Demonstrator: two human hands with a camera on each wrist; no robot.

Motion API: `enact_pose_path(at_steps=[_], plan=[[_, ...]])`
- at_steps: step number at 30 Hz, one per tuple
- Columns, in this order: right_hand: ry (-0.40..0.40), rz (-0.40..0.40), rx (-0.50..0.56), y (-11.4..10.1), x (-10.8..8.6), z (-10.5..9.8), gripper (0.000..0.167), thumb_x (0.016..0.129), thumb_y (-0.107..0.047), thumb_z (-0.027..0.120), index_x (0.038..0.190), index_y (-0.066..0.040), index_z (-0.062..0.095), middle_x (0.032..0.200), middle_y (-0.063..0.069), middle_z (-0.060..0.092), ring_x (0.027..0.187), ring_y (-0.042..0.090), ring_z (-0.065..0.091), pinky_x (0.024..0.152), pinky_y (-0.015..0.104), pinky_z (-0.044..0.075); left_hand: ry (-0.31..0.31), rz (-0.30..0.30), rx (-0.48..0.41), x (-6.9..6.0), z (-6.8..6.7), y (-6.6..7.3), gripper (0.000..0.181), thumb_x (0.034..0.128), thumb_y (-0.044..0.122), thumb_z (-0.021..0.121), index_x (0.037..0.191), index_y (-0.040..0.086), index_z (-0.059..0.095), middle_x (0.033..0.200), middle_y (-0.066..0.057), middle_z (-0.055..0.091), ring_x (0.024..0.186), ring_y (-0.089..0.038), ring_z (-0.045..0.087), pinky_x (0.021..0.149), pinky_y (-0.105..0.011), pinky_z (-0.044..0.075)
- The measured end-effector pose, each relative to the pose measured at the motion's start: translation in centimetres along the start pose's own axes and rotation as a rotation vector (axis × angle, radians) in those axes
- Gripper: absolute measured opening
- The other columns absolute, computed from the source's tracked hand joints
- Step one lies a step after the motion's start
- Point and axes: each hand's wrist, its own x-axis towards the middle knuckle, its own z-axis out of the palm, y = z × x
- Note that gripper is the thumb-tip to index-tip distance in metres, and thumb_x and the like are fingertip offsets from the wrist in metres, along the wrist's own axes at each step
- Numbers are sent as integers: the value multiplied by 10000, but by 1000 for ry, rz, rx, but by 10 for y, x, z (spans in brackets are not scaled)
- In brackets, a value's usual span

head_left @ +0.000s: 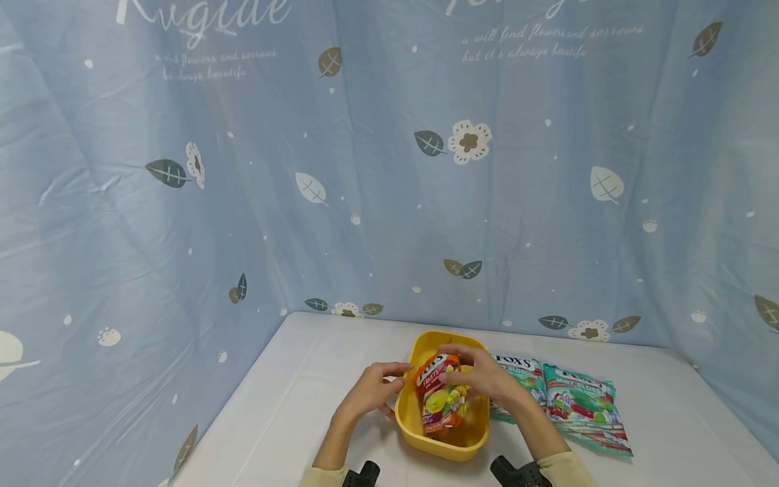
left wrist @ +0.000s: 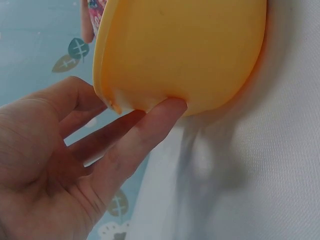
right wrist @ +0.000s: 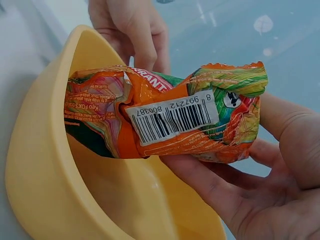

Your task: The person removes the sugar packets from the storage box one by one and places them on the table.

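Note:
An orange bag of Fox's fruit candy (head_left: pixel 439 399) stands tilted inside a yellow plastic tub (head_left: pixel 438 450), its top end above the rim. My right hand (head_left: pixel 481 372) grips it from the right, and in the right wrist view fingers (right wrist: pixel 205 180) lie along the bag's underside, below its barcode (right wrist: pixel 172 116). At the tub's left side, my left hand (head_left: pixel 374 391) touches the rim and outer wall. Nearly straight fingers (left wrist: pixel 145 135) rest against that wall in the left wrist view.
Two green bags of Fox's candy lie right of the tub: one bag (head_left: pixel 525 376) partly behind my right forearm, the other bag (head_left: pixel 584 409) farther right, beside it. A white cloth covers the table (head_left: pixel 316 358). Blue patterned curtains (head_left: pixel 389 203) hang behind and at the sides.

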Motion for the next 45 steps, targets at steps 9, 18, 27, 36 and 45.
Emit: enact_pose_path(at_steps=[9,18,27,36,45], plan=[[44,14,23,-2,-4,1,641,846,-315,762,1416,-148,520,1279,132,610,918,213,622,683,377,631,-3,-1,-3,0,0,0,352,986,115,545,1330,84,610,1300,-175,627,969,-260,661,499,-401,612],[81,12,69,-3,-11,-1,641,859,-312,750,1432,-171,503,1349,179,571,946,215,641,761,420,639,2,-2,-3,0,1,1,346,985,111,547,1322,79,613,1280,-188,630,980,-279,657,496,-404,611],[102,-21,107,1,-17,-6,648,865,-312,742,1447,-192,484,1392,174,539,987,228,619,801,410,630,9,-11,11,0,1,-1,339,984,129,559,1315,107,624,1299,-178,624,977,-238,660,495,-393,611],[127,-15,159,-1,-29,-14,664,868,-306,739,1466,-236,458,1529,149,401,1067,238,613,831,425,629,15,-7,15,1,1,-3,338,981,149,573,1313,121,629,1292,-158,632,944,-209,660,495,-387,611],[148,-15,185,2,-41,-24,670,888,-285,716,1488,-233,421,1516,153,415,1096,264,617,840,436,626,9,-4,19,1,0,-3,349,984,157,570,1324,99,619,1299,-167,630,918,-207,677,491,-386,608]])
